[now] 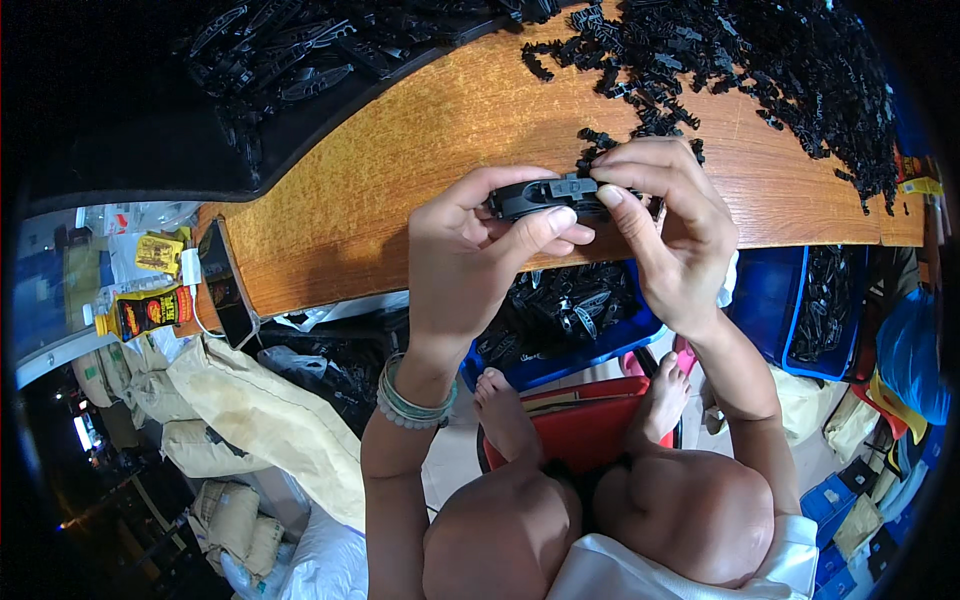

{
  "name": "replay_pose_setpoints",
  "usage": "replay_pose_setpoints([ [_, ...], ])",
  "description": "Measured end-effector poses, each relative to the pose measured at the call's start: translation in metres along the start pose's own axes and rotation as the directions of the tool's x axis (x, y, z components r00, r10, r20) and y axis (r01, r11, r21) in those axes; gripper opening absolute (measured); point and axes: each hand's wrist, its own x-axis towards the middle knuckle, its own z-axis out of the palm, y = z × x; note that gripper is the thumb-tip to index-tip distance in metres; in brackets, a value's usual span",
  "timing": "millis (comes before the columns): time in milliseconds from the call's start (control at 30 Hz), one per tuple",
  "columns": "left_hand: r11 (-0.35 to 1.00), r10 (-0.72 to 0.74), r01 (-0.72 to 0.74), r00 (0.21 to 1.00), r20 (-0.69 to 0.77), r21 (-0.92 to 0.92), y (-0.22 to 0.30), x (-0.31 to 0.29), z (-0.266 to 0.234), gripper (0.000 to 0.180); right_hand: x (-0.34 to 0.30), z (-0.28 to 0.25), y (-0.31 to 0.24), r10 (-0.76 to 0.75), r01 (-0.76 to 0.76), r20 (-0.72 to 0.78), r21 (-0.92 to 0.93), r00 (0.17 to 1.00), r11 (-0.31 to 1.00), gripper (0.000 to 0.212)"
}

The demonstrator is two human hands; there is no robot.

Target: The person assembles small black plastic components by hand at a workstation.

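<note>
My left hand (462, 228) grips a long, curved black plastic part (525, 198) between thumb and fingers, above the front of the wooden table. At the part's right end sits a small dark plastic piece (573, 187). My right hand (680, 215) closes thumb and fingertips around that end, its fingertips partly hiding what they pinch. Just behind the right fingertips lie a few loose small black plastic clips (596, 140) on the tabletop.
A heap of small black clips (740, 70) covers the table's far right. Long black parts (300, 50) lie on dark cloth at far left. Blue bins of black parts stand below the edge, one bin (590, 365) before me, another (785, 320) right. A phone (228, 290) hangs at left.
</note>
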Motion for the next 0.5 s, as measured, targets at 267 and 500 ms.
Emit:
replay_pose_setpoints([
  [267, 0.956, 0.163, -0.159, 0.987, 0.005, 0.246, 0.001, -0.003, -0.005, 0.020, 0.001, 0.002, -0.011, 0.218, -0.230, 0.094, 0.144, 0.971, 0.962, 0.020],
  [500, 0.958, 0.069, -0.133, 0.968, 0.243, 0.256, 0.013, 0.021, -0.040, 0.026, 0.004, -0.020, -0.010, 0.221, -0.341, 0.475, 0.183, 0.852, 0.922, 0.018],
])
